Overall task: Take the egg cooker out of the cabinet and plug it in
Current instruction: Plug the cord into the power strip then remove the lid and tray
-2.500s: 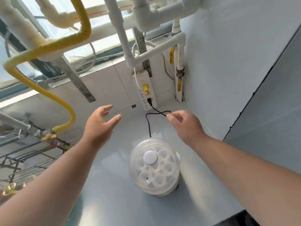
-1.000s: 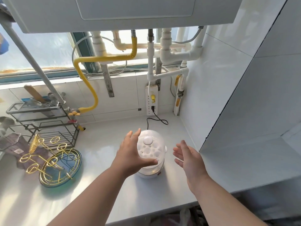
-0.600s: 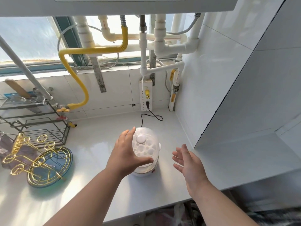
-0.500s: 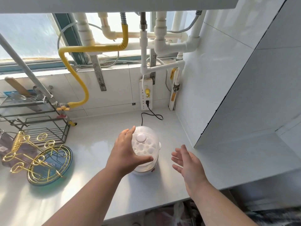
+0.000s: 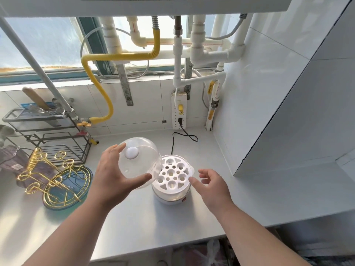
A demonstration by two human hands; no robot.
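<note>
Here the left hand (image 5: 113,177) holds the clear domed plastic lid (image 5: 140,162) with its white knob, thumb under the near rim and fingers (image 5: 117,148) curled over the far side, the lid tilted and lifted off to the left of the cooker; the right hand (image 5: 213,187) is spread and holds nothing, its fingertips (image 5: 193,182) just beside the right rim of the tray, contact hard to judge; between the two sets of fingers stands the white round egg cooker (image 5: 172,187) on the pale grey bench (image 5: 134,223), its perforated white egg tray (image 5: 172,175) uncovered, a small red switch low on its front; beyond the fingers its black cord (image 5: 184,135) loops over the bench to the white power strip (image 5: 178,110) on the tiled back wall, plug seated in a lower socket; right of the right fingers a short strip of bench runs to the white side wall (image 5: 269,112); left of the left fingers lies open bench up to the gold wire egg holder (image 5: 51,179) on a blue-green plate and the black wire rack (image 5: 53,135); nearer than both wrists the bench edge drops away.
</note>
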